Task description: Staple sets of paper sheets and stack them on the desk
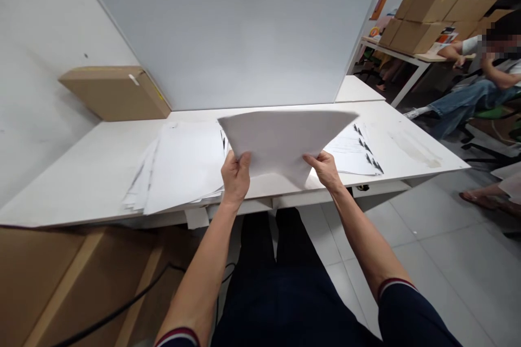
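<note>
Both hands hold up a white sheet of paper [285,138] above the near edge of a white desk [81,173]. My left hand [235,176] grips its lower left edge with closed fingers. My right hand [325,168] pinches the lower right edge. The sheet is lifted and bowed, and it hides part of the desk behind it. A messy pile of white papers [179,168] lies on the desk to the left of my left hand. Another spread of printed sheets [358,152] lies to the right, behind my right hand.
A cardboard box [116,92] sits at the desk's back left against the wall. A large grey divider panel [244,27] stands behind the desk. At the far right a seated person [480,87] sits near a table stacked with cardboard boxes [427,21]. Black cables run below left.
</note>
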`<state>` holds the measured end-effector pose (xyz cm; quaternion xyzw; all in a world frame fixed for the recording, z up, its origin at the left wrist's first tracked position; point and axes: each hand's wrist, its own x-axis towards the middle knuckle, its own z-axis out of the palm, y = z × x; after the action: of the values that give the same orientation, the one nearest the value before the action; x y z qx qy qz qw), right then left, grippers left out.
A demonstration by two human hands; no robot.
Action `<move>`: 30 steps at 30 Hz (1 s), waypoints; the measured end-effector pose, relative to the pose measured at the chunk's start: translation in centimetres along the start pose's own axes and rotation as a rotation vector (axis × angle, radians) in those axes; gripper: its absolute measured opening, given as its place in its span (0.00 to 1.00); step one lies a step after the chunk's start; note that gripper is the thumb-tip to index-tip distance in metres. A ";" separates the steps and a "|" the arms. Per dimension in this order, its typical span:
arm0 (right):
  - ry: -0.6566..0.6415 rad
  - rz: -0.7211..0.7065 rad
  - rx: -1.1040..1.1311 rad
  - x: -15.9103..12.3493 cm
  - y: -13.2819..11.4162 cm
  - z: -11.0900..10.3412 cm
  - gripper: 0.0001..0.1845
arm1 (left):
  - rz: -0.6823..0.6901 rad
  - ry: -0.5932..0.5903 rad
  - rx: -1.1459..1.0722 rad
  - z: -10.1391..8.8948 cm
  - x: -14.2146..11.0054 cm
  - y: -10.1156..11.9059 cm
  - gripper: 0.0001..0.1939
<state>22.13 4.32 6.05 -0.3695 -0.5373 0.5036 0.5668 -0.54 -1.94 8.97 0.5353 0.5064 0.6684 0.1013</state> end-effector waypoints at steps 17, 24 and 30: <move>-0.111 -0.196 -0.594 0.6 -6.8 -2.1 0.15 | -0.118 0.035 -0.291 -1.0 0.2 -0.7 0.17; -0.332 -0.437 -1.298 0.3 -14.8 -3.1 0.11 | -0.172 -0.134 -0.012 -2.5 -1.0 -2.3 0.32; -0.499 -0.445 -1.584 0.4 -14.9 -1.7 0.10 | -0.341 -0.357 0.154 -2.0 -3.2 -4.9 0.10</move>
<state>26.32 1.62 20.21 -0.4206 -0.8993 -0.0763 0.0927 -2.93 -2.93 3.32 0.5579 0.6129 0.4960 0.2591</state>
